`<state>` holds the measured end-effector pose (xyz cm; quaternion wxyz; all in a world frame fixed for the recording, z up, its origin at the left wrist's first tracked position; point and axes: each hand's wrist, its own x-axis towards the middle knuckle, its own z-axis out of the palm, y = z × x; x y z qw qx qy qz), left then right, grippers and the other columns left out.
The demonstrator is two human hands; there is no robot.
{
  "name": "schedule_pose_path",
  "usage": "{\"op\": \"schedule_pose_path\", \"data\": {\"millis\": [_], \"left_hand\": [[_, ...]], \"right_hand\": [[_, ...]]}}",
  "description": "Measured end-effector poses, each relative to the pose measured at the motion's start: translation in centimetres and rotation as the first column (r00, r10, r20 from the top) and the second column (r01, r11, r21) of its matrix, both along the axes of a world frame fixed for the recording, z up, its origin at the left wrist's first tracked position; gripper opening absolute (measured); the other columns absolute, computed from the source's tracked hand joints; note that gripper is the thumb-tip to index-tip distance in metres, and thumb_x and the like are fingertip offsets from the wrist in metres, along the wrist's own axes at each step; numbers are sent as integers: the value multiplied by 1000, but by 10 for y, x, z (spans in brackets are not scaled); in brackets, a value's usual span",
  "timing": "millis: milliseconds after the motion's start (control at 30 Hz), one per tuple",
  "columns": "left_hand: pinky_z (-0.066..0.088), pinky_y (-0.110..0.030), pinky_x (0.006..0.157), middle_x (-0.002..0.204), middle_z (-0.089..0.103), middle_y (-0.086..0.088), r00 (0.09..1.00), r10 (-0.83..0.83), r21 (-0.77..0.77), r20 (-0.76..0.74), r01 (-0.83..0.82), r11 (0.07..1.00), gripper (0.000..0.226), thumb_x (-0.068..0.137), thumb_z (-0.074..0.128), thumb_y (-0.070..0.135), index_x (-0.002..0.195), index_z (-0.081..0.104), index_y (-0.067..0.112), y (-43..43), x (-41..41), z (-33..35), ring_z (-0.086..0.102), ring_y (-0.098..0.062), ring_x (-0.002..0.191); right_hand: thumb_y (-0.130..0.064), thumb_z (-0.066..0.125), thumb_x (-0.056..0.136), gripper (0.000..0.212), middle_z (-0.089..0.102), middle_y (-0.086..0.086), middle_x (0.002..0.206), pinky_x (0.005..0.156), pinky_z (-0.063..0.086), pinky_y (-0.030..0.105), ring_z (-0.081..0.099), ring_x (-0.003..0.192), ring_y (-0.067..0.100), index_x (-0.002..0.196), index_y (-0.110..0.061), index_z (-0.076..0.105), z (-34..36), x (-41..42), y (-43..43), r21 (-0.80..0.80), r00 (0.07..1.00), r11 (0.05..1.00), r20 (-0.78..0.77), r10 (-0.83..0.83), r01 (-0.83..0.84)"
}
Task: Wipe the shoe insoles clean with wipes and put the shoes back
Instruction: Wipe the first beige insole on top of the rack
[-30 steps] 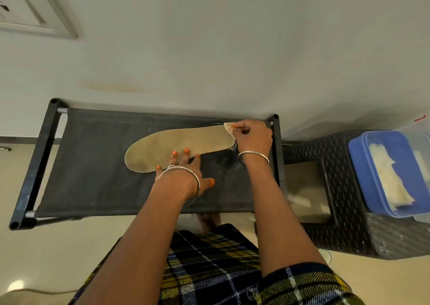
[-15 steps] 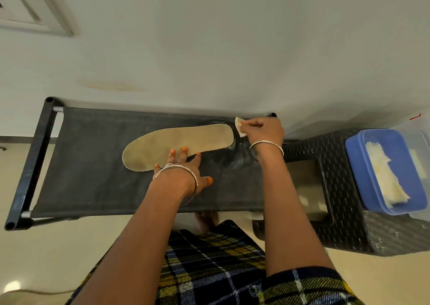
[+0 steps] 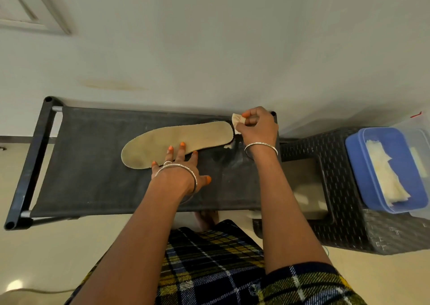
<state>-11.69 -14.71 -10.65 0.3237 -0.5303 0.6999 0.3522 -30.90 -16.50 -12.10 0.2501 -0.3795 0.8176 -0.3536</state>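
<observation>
A tan insole [image 3: 195, 137] lies flat on the dark fabric top of a black shoe rack [image 3: 93, 165], heel end to the right. My left hand [image 3: 180, 167] presses straight fingers on the insole's near edge. My right hand [image 3: 257, 125] pinches a small white wipe [image 3: 237, 119] just off the insole's right end, near the rack's back right corner. No shoes are in view.
A dark woven plastic stool [image 3: 349, 211] stands right of the rack. On it sits a blue box [image 3: 363, 155] holding pale wipes [image 3: 384, 176], with a clear container beside it. A white wall runs behind the rack. My plaid-clad legs are below.
My right hand has slid the wipe rightward off the insole's heel end and lifted it slightly. The left hand has stayed pressing on the insole.
</observation>
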Motion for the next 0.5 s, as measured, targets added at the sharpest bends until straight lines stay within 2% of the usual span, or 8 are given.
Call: {"op": "schedule_pose_path", "data": {"millis": [67,167,233,300,500], "left_hand": [[4,-62,116,157,-31,3,1000,4,-3,2,-4,1000,82,94,39,63,154,-9,34,0,-1,1,-23,-27,146],[5,-61,117,156,-32,2,1000,4,4,-4,-4,1000,82,95,39,62,154,-9,32,0,-1,2,-23,-27,146],[5,-61,117,156,-31,2,1000,2,8,-1,-2,1000,81,95,39,62,154,-8,32,-1,-1,2,-23,-27,146],[5,-61,117,157,-31,2,1000,-6,14,5,6,1000,82,94,39,62,154,-8,32,-1,-1,2,-23,-27,146],[5,-62,117,158,-29,1,1000,-15,28,12,14,1000,81,95,38,62,154,-6,31,-2,-2,3,-22,-28,146]], "right_hand": [[-20,84,76,33,69,-7,79,76,57,29,68,77,10,103,-20,64,0,2,-1,-14,1000,1000,7,1,-1],[-13,81,78,23,69,-7,79,76,59,28,67,74,8,96,-17,68,1,6,-7,-33,997,997,-23,73,-74],[-10,78,78,14,72,-2,84,80,60,36,68,76,12,89,-18,74,-4,10,-7,56,979,983,-98,180,-175],[-15,78,79,12,75,0,88,85,58,39,70,80,16,90,-19,78,-7,10,-5,168,962,962,-136,239,-215],[-12,83,73,15,76,-2,93,88,57,33,70,86,16,86,-19,81,3,7,-1,397,911,843,-36,410,-364]]}}
